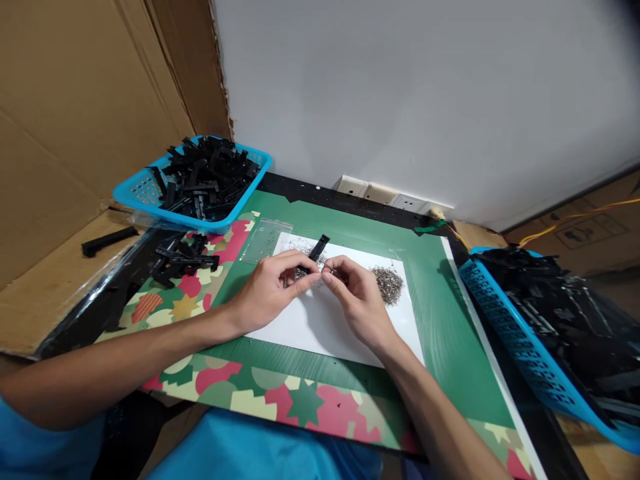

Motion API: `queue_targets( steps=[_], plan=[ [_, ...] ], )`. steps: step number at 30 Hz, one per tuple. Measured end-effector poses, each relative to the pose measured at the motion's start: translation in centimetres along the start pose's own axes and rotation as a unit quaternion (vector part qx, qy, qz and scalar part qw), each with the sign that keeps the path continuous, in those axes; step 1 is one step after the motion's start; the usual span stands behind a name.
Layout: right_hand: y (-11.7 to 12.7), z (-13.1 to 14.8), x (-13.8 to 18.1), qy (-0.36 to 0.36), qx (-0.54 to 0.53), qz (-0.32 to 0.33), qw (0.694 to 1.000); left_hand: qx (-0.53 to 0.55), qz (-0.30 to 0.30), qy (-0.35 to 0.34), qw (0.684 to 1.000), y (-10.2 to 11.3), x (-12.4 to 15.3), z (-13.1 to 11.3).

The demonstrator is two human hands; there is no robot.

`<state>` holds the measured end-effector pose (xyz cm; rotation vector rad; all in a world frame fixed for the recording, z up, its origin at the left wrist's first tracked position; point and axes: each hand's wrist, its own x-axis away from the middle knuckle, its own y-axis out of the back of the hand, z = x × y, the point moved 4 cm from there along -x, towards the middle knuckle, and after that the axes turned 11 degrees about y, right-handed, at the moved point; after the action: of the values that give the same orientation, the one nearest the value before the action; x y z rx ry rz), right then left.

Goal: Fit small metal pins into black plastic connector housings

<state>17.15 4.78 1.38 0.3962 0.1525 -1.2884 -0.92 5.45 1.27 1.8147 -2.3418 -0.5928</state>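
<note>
My left hand (273, 288) is closed on a small black plastic strip (317, 249) that sticks up and away from the fingers, over a white sheet of paper (320, 327). My right hand (357, 297) pinches its fingertips together right against the strip's lower end; whatever it pinches is too small to name. A heap of tiny metal pieces (387, 283) lies on the paper just right of my right hand. More scattered metal bits lie behind the strip.
A blue basket (137, 193) of black plastic parts stands at the back left, with several loose black parts (183, 259) in front of it. Another blue basket (505, 333) of black parts sits at the right edge. A green mat (450, 340) covers the table. Cardboard walls the left.
</note>
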Motion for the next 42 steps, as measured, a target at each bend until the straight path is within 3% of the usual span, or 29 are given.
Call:
queue_targets(
  steps=[5, 15, 22, 42],
  plan=[
    [0.0, 0.5, -0.1, 0.026, -0.015, -0.031, 0.999, 0.035, -0.002, -0.011, 0.999, -0.3, 0.5, -0.1],
    [0.6, 1.4, -0.1, 0.022, -0.002, -0.007, 1.000, 0.088, 0.009, 0.036, 0.995, -0.2, 0.6, -0.2],
    [1.3, 2.2, 0.0, 0.069, 0.097, 0.020, 0.993, 0.069, 0.042, 0.041, 0.996, -0.5, 0.7, 0.1],
    [2.0, 2.8, 0.0, 0.091, 0.148, 0.040, 0.984, -0.001, 0.030, 0.007, 1.000, -0.3, 0.6, -0.4]
  ],
)
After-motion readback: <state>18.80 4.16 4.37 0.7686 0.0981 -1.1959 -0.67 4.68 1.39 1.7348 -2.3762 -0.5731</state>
